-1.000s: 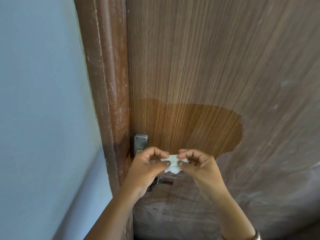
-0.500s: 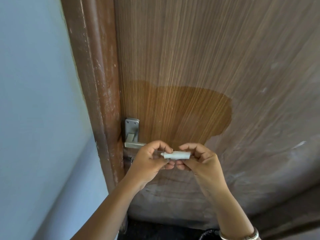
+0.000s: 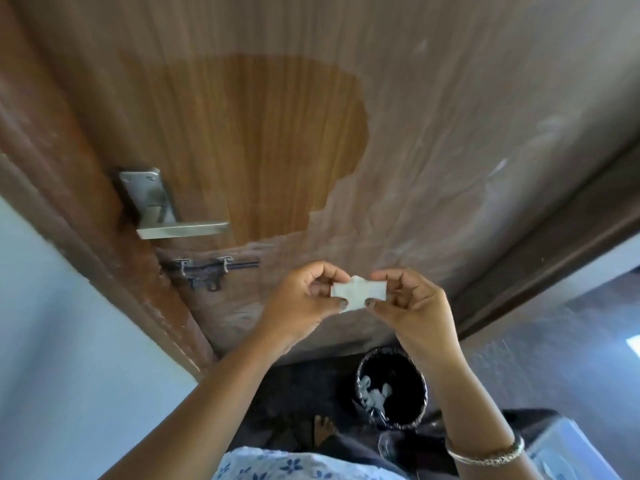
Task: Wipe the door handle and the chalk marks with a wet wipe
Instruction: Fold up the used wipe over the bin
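A small folded white wet wipe (image 3: 358, 294) is held in front of the lower door. My left hand (image 3: 304, 303) pinches its left end and my right hand (image 3: 412, 303) pinches its right end. The silver lever door handle (image 3: 180, 229) sits up and to the left on its metal plate (image 3: 147, 194), apart from both hands. A dark wet patch (image 3: 263, 133) covers the wood above the handle. Pale chalky smears (image 3: 450, 188) spread over the door to the right and below that patch.
A black sliding bolt (image 3: 211, 271) sits just below the handle. A black bin (image 3: 391, 393) with used white wipes inside stands on the dark floor below my hands. The brown door frame (image 3: 86, 216) and blue wall (image 3: 52, 341) are at the left. A pale box (image 3: 568, 452) is at the bottom right.
The view has tilted down, bringing the bolt, bin and floor into sight. Both hands moved right and away from the handle, and the wipe went from a thin roll to a flatter piece.
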`<state>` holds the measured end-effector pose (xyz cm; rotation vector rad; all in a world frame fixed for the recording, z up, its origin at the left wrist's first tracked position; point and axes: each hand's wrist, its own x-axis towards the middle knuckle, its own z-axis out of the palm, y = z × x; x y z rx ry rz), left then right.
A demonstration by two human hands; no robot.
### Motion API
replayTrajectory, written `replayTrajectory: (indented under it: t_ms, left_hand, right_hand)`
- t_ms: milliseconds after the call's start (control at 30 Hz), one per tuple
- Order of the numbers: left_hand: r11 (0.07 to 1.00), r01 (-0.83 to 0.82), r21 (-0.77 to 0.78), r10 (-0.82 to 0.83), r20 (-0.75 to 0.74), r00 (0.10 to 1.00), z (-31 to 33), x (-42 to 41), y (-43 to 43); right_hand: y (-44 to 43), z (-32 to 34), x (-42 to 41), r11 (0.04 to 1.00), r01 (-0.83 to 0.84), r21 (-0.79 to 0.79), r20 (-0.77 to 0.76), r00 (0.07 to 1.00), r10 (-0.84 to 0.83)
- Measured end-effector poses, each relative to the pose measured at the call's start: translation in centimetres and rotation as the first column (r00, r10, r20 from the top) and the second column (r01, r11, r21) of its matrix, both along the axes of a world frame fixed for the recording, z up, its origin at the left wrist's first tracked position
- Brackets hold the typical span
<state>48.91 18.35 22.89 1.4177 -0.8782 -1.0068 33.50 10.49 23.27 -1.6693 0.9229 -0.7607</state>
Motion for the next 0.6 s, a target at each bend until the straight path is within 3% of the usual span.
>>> replayTrajectory:
  t_ms: [167, 267, 433, 600]
  left_hand:
    - [0.975, 0.183, 0.128, -0.214, 0.302, 0.929, -1.9, -4.7, -4.1]
    - [0.948, 0.255, 0.191, -0.312, 0.404, 0.860, -3.3, -7.5, -7.0]
    - [0.876, 0.371, 0.308, -0.467, 0.351, 0.812, -5.5, -12.5, -12.6]
    - [0.846, 0.369, 0.386, -0.499, 0.325, 0.803, -7.4, -16.3, -17.0]
  right_hand:
    - [-2.2, -0.7, -5.7, 0.984, 0.084, -0.157, -0.249, 0.961, -0.122]
    - [-3.8, -1.8, -9.1, 0.976, 0.122, -0.178, -0.347, 0.921, -0.178]
    - [-7.0, -4.3, -14.7, 0.955, 0.253, -0.157, -0.457, 0.838, -0.297]
    - [-10.1, -7.2, -18.6, 0.944, 0.314, -0.105, -0.527, 0.787, -0.321]
